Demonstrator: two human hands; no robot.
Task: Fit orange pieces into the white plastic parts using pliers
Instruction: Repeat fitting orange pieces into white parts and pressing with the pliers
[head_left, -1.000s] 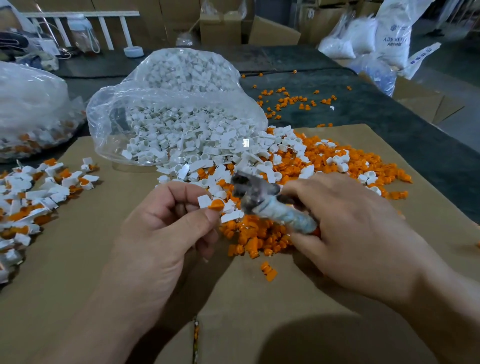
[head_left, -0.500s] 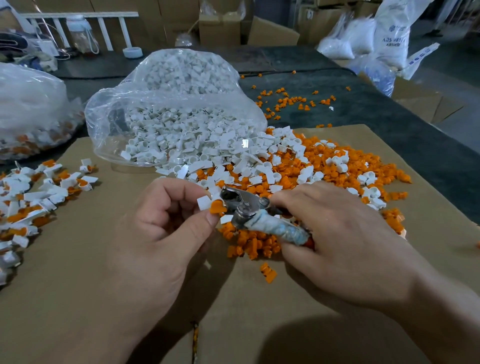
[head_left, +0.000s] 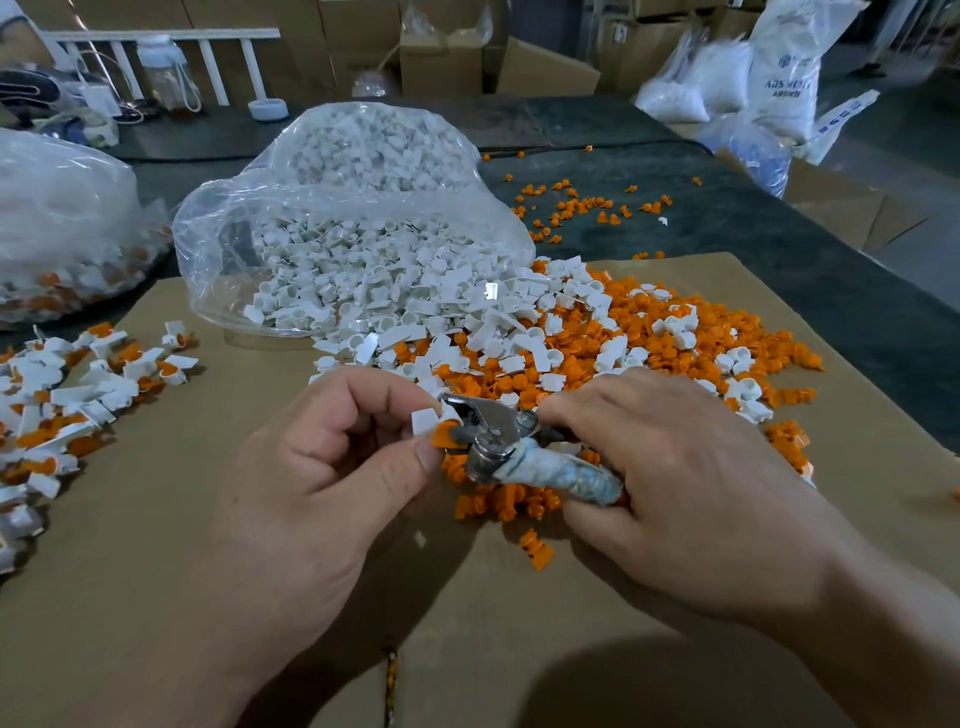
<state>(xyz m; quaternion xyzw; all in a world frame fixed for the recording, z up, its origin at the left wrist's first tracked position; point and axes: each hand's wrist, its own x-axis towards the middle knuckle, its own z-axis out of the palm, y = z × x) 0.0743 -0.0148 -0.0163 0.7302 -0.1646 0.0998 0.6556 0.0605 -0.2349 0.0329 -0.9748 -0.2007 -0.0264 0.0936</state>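
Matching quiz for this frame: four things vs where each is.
1 metal pliers with wrapped handle
2 clear plastic bag of white parts
3 pile of assembled white-and-orange pieces
4 white plastic part with orange piece

a left side of brown cardboard sheet
b pinched by left hand
c gripped by right hand
d behind both hands, spilling out

Pairs: 1-c, 2-d, 3-a, 4-b

Two hands, one pair of pliers

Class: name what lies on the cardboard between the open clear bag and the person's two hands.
In the head view, spilled white parts mixed with orange pieces cover that stretch.
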